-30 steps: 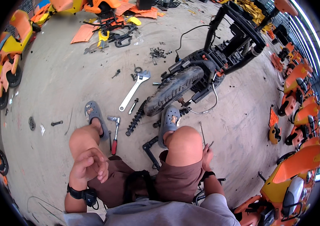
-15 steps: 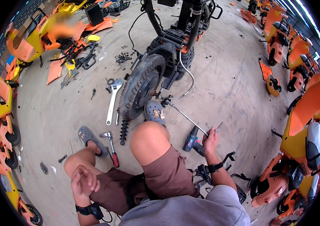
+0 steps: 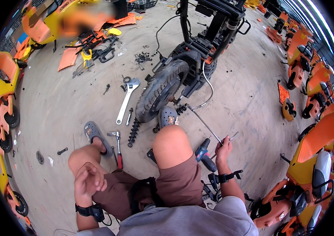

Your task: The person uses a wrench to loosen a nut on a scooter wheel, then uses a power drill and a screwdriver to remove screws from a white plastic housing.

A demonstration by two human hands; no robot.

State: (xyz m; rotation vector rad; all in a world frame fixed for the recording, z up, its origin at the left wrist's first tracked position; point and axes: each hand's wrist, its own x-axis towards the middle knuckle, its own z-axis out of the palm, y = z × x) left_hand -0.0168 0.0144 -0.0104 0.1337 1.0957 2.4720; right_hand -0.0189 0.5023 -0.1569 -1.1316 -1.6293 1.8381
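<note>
And what a busy floor [image 3: 245, 118], scuffed and dusty! In the middle stands the wheel [image 3: 160, 94], a spring [image 3: 134, 133] just left of it, then a slim bar [image 3: 129, 117], then the big wrench [image 3: 124, 104]. Nearer, a red-handled ratchet [image 3: 119, 147]; right of centre, the drill [image 3: 202, 152]! Out left, a black ring [image 3: 40, 157], a short link [image 3: 62, 151], a white scrap [image 3: 50, 161]. Far left, an orange panel [image 3: 68, 59]; beyond the wrench, scattered small parts [image 3: 143, 59]. Over right, an orange grid [image 3: 283, 93] and a yellow shell [image 3: 288, 111], scooters [image 3: 312, 135] lining both sides!

On the floor [image 3: 249, 129], the wrench [image 3: 126, 103] lies left of the wheel [image 3: 156, 95], the drill [image 3: 204, 155] to its right
</note>
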